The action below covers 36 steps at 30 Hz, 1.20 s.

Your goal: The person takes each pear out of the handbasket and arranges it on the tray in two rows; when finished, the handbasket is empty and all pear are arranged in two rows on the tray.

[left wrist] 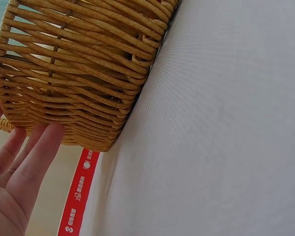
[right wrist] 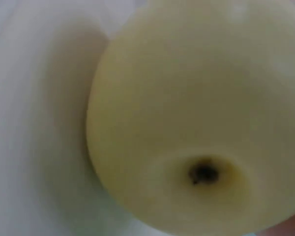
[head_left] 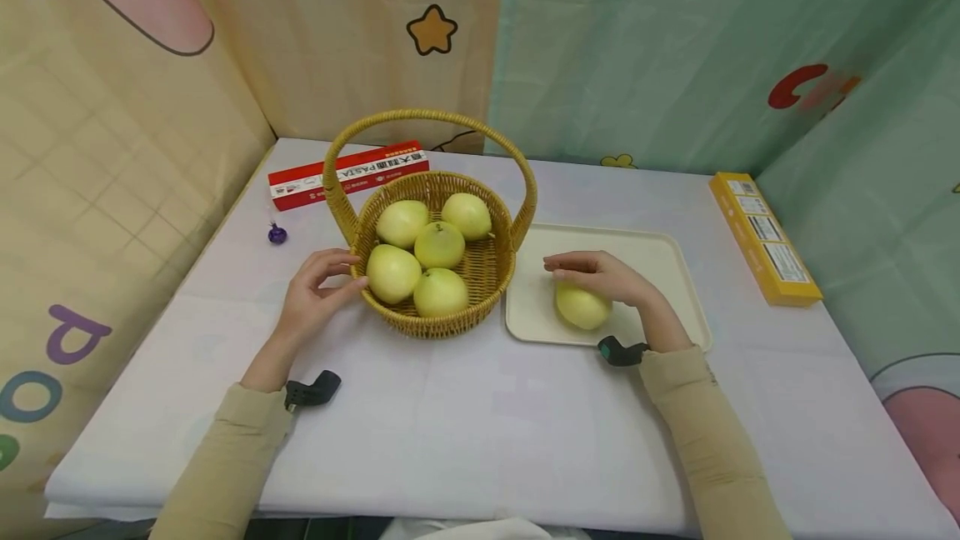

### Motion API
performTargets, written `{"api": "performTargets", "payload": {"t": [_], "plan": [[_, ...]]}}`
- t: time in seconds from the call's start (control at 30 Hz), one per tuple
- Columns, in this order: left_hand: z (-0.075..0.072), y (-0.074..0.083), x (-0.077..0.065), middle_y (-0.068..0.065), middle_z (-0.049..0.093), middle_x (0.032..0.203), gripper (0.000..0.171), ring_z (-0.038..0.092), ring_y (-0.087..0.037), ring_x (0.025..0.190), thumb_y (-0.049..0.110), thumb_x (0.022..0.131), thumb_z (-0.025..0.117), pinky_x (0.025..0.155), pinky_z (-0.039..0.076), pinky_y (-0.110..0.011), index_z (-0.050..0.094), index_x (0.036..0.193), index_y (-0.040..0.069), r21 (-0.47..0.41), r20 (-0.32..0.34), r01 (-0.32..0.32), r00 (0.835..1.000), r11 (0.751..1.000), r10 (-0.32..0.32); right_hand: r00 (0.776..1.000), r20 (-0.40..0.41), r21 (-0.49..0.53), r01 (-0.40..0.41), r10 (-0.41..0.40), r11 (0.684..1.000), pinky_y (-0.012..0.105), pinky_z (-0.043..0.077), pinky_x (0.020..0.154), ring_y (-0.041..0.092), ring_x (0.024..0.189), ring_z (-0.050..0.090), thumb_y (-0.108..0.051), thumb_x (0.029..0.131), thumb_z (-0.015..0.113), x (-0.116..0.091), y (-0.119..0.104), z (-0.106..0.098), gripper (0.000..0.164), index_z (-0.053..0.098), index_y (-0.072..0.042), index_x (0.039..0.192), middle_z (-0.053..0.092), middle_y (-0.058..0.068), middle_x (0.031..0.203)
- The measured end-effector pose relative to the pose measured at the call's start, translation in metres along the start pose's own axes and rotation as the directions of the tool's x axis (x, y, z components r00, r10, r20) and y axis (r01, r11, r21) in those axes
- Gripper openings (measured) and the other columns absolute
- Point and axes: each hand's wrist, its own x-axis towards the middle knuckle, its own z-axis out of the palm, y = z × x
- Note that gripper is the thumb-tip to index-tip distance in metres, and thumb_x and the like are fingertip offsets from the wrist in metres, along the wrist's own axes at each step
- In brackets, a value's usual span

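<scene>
Simply a smooth, pale yellow-green fruit (head_left: pixel 582 309), dark-dimpled, under the right grip (head_left: pixel 604 275), its hold unclear

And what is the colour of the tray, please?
The tray is cream, a pale off-white; the head view shows it best.

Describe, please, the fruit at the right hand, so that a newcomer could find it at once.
On the white table, a cream tray lies to the right of the wicker basket. At the tray, the right hand curves over a round, pale yellow-green fruit. Five similar fruits lie inside the basket; this one alone is outside it.
</scene>
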Motion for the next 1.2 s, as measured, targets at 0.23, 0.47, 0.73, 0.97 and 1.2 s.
{"api": "performTargets", "payload": {"t": [0.23, 0.47, 0.73, 0.97, 1.2], "plan": [[0.0, 0.0, 0.001, -0.026, 0.048, 0.122, 0.032, 0.054, -0.009, 0.097, -0.007, 0.083, 0.065, 0.074, 0.05, -0.013, 0.057, 0.113, -0.013, 0.0, 0.001, -0.007, 1.0, 1.0, 0.007, 0.995, 0.084, -0.085, 0.064, -0.057, 0.994, 0.047, 0.03, 0.105, 0.022, 0.128, 0.041, -0.031, 0.083, 0.072, -0.008, 0.0, 0.001, 0.065, 0.045, -0.013, 0.14, 0.052, 0.003, 0.135], [0.0, 0.0, 0.0, -0.026, 0.048, 0.122, 0.032, 0.054, -0.01, 0.097, -0.007, 0.082, 0.065, 0.073, 0.05, -0.013, 0.057, 0.113, -0.013, 0.004, -0.002, -0.004, 1.0, 1.0, 0.004, 0.997, 0.065, -0.039, 0.047, -0.044, 0.998, 0.049, 0.027, 0.108, 0.024, 0.131, 0.037, -0.03, 0.085, 0.07, -0.016, 0.002, 0.002, 0.056, 0.052, -0.012, 0.135, 0.049, 0.004, 0.138], [0.0, 0.001, -0.001, -0.026, 0.048, 0.122, 0.032, 0.054, -0.009, 0.096, -0.007, 0.082, 0.066, 0.074, 0.05, -0.013, 0.057, 0.112, -0.012, 0.016, -0.009, 0.007, 1.0, 1.0, -0.007, 0.999, 0.022, -0.032, 0.048, -0.047, 0.998, 0.047, 0.031, 0.106, 0.025, 0.129, 0.04, -0.026, 0.083, 0.073, -0.013, 0.005, -0.001, 0.046, 0.061, -0.009, 0.124, 0.056, 0.005, 0.131], [0.0, 0.001, -0.001, -0.026, 0.047, 0.123, 0.032, 0.054, -0.009, 0.097, -0.005, 0.083, 0.066, 0.074, 0.05, -0.013, 0.057, 0.113, -0.012, 0.016, -0.002, 0.007, 1.0, 1.0, -0.007, 0.997, -0.075, -0.015, -0.027, 0.026, 1.0, 0.044, 0.036, 0.101, 0.026, 0.125, 0.043, -0.031, 0.083, 0.072, 0.004, 0.0, -0.013, 0.05, 0.059, -0.007, 0.126, 0.052, 0.009, 0.134], [0.001, 0.001, 0.0, -0.025, 0.048, 0.122, 0.032, 0.054, -0.01, 0.097, -0.006, 0.083, 0.065, 0.074, 0.05, -0.013, 0.057, 0.113, -0.012, 0.012, 0.0, 0.001, 1.0, 1.0, -0.001, 0.97, -0.199, 0.095, -0.125, 0.142, 0.988, 0.042, 0.037, 0.097, 0.025, 0.124, 0.04, -0.039, 0.084, 0.069, 0.036, -0.01, -0.024, 0.057, 0.055, -0.008, 0.131, 0.048, 0.008, 0.138]]}}
